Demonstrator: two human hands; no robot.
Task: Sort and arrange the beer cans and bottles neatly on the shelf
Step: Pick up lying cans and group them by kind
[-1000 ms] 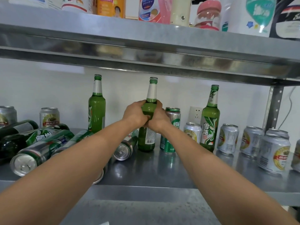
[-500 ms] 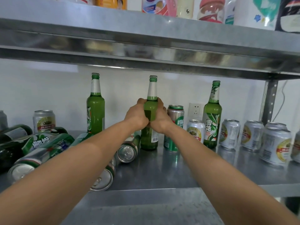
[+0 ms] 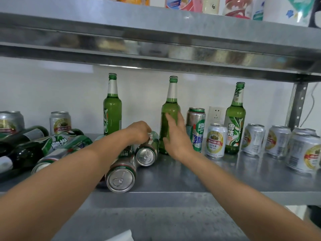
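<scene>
Curling fingers (image 3: pixel 147 131): left hand (image 3: pixel 139 131) grips lying can (image 3: pixel 147 152).
Straight fingers (image 3: pixel 180 122): right hand (image 3: pixel 177 138) rests flat against middle bottle (image 3: pixel 171 108).
Shelf (image 3: pixel 225 180): bottle upright at back centre, tall can (image 3: pixel 196 129) just right of it, lying can just left.

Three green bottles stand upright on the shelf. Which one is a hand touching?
The middle bottle: the right hand lies against its body. The left bottle and the right bottle stand untouched. The left hand holds a lying can.
</scene>
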